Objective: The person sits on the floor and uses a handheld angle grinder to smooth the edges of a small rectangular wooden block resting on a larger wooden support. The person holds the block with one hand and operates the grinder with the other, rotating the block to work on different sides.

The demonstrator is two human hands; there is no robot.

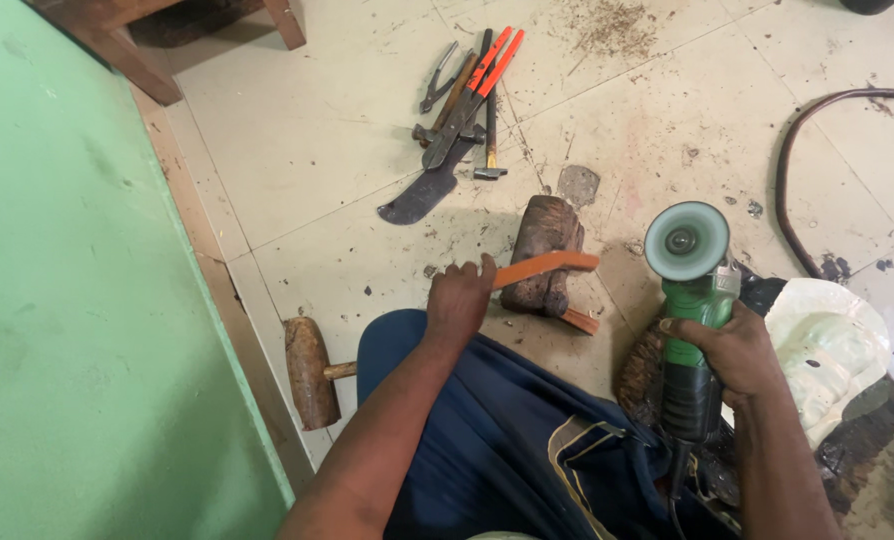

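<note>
Green grinder (695, 330) in right hand (732, 350)

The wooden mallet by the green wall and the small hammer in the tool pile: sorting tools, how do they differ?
The wooden mallet has a thick, rounded brown head; the small hammer has a slim metal head. The mallet lies alone by the knee; the hammer lies among pliers and shears. Both rest untouched on the tiled floor.

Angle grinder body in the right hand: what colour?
Green body with a black rear grip, held by the right hand; head view.
</note>
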